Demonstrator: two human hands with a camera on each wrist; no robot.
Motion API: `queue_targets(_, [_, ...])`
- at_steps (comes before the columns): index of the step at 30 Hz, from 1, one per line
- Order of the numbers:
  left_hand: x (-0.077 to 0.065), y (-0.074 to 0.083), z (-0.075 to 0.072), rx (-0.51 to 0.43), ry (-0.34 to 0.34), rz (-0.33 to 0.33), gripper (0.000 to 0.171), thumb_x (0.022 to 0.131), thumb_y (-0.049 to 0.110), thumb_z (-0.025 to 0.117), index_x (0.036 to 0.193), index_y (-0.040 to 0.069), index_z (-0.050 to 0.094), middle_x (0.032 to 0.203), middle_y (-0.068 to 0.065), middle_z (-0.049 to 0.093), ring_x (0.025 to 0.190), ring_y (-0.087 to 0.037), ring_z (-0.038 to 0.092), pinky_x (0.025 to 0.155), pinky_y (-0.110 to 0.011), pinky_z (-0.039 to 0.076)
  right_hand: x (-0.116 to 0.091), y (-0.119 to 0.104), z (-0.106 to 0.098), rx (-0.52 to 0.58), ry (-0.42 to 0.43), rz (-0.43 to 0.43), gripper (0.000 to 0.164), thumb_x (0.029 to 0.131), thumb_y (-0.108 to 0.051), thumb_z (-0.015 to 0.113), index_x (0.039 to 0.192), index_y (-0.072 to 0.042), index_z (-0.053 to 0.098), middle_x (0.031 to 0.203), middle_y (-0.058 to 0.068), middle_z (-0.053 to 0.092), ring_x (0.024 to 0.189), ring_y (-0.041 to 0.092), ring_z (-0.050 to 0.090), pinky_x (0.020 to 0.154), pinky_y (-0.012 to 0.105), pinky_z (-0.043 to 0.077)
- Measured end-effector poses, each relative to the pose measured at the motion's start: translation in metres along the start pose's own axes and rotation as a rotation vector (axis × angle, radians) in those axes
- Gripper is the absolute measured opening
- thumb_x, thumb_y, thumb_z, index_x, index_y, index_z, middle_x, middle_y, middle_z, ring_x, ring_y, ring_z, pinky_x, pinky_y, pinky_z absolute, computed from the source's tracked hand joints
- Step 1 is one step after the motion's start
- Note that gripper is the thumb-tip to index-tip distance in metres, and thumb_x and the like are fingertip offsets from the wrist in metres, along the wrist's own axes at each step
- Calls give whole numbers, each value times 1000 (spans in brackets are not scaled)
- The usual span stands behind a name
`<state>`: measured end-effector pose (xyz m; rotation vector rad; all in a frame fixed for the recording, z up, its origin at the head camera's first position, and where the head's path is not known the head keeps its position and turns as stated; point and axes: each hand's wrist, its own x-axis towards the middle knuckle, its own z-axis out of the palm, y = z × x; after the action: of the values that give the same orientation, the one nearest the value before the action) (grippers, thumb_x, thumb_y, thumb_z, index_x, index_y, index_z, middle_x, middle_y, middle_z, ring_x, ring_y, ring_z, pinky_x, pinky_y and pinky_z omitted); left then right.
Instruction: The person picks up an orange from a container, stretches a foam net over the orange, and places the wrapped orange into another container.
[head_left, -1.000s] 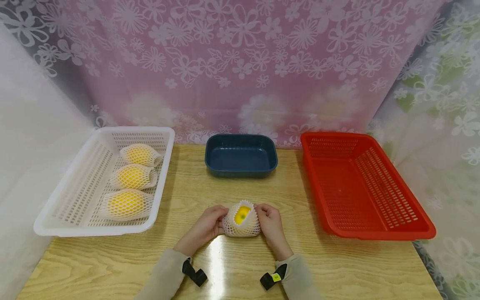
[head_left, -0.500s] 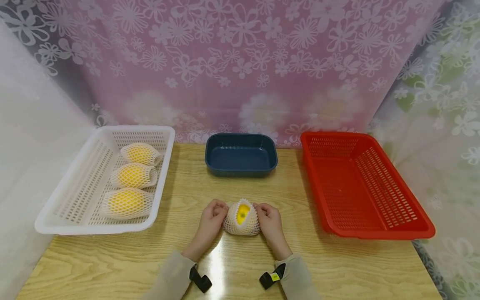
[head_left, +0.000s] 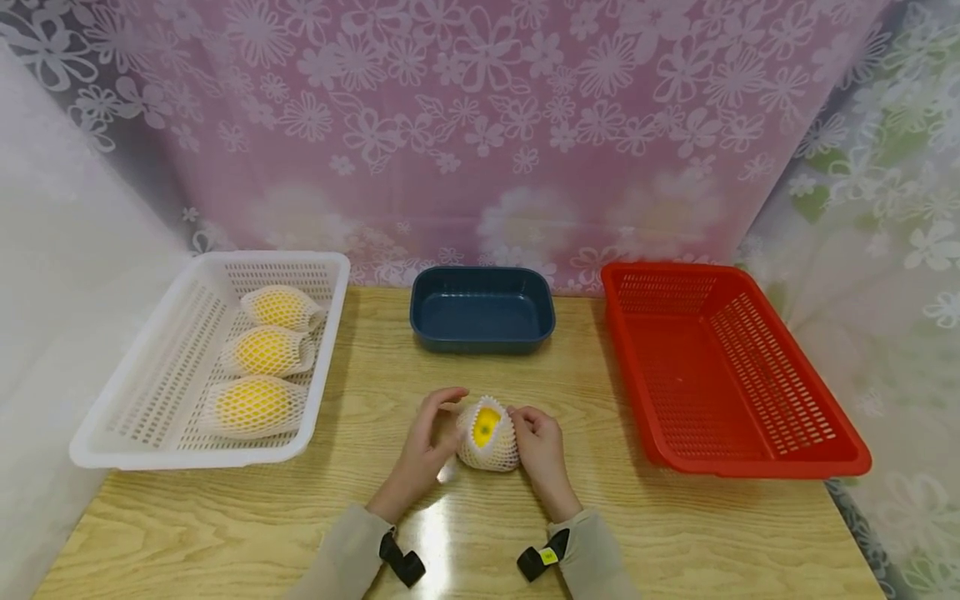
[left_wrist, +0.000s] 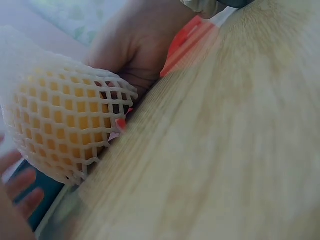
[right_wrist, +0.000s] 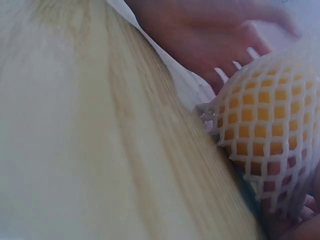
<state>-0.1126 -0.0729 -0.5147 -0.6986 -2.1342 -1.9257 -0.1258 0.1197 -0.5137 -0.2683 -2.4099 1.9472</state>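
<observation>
A yellow fruit (head_left: 486, 426) in a white foam net sleeve (head_left: 491, 458) sits on the wooden table between both hands. The net's mouth faces up, baring a patch of peel with a small greenish spot. My right hand (head_left: 542, 450) pinches the net's right edge between thumb and fingers. My left hand (head_left: 420, 450) is spread beside the fruit's left, thumb low and fingers apart, holding nothing. In the left wrist view, the netted fruit (left_wrist: 65, 117) has blurred left fingertips (left_wrist: 22, 192) near it. The right wrist view shows the net (right_wrist: 270, 120) draped past the fruit.
To the left, a white basket (head_left: 322, 392) bears 3 yellow fruits (head_left: 255, 407) in foam nets. A dark blue tray (head_left: 483, 346) stands behind the hands. On the right is a red basket (head_left: 637, 400). A pink flowered curtain (head_left: 480, 167) hangs at the back.
My left hand has let go of the net's left edge and spread its fingers. The right hand keeps its pinch, and the fruit stays nearly in place.
</observation>
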Motion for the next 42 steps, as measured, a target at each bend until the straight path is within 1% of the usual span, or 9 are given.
queue_targets(4, [-1, -12, 1, -23, -236, 22, 80, 89, 27, 76, 153, 10, 31, 154, -14, 36, 136, -29, 40, 108, -39, 37, -1, 0, 1, -8, 12, -47, 26, 99, -16, 62, 81, 2, 71, 55, -1, 55, 48, 5, 48, 48, 21, 40])
queue_targets(8, [-2, -13, 3, 74, -309, 0, 96, 79, 36, 85, 155, 21, 27, 157, -3, 32, 142, -23, 33, 114, -42, 31, -3, 0, 1, -60, 24, -83, 27, 99, -16, 62, 80, 1, 71, 55, -1, 53, 49, 7, 47, 48, 21, 39])
queue_targets(11, [-3, -13, 5, 188, -299, -22, 95, 79, 35, 85, 154, 25, 27, 155, 0, 34, 140, -23, 35, 112, -48, 32, -4, 1, 2, -110, 36, -108, 27, 99, -15, 61, 80, 0, 71, 55, -2, 52, 50, 8, 46, 48, 22, 38])
queue_targets(15, [-4, -13, 7, 310, -272, -31, 93, 80, 43, 82, 152, 21, 29, 151, -2, 38, 137, -23, 35, 109, -53, 30, -4, 2, 1, -189, 44, -140, 27, 100, -16, 60, 81, -1, 71, 55, -5, 46, 51, 9, 42, 48, 22, 35])
queue_targets(19, [-4, -12, 7, 362, -263, -59, 94, 78, 51, 81, 151, 18, 31, 147, -3, 41, 136, -24, 34, 108, -54, 27, -3, 4, 0, -262, 47, -159, 28, 101, -17, 59, 80, -2, 71, 55, -6, 41, 51, 10, 39, 48, 23, 32])
queue_targets(25, [-4, -11, 7, 421, -256, -120, 93, 75, 56, 82, 148, 21, 35, 143, 0, 45, 137, -28, 29, 106, -58, 27, -4, 4, -1, -348, 51, -199, 27, 100, -16, 60, 80, -1, 71, 57, -4, 47, 53, 10, 41, 48, 23, 33])
queue_targets(36, [-2, -13, 6, 490, -182, -130, 87, 64, 57, 88, 133, 21, 52, 129, 7, 55, 135, -29, 33, 105, -57, 31, -10, -1, 0, -684, 40, -293, 16, 97, -13, 63, 85, -5, 69, 68, 4, 64, 57, 17, 54, 50, 32, 43])
queue_targets(39, [-1, -15, 7, 481, -150, -154, 86, 61, 57, 90, 132, 22, 54, 127, 6, 56, 129, -24, 40, 101, -52, 36, -9, 1, 0, -674, 56, -311, 16, 96, -15, 64, 84, -6, 69, 65, 2, 61, 54, 16, 52, 49, 32, 41])
queue_targets(42, [0, -16, 8, 363, -105, -194, 85, 63, 49, 92, 133, 21, 54, 124, 4, 57, 116, -18, 51, 95, -44, 44, -6, 7, 1, -580, 85, -363, 12, 92, -14, 68, 82, -9, 70, 62, -4, 58, 53, 10, 48, 49, 28, 40])
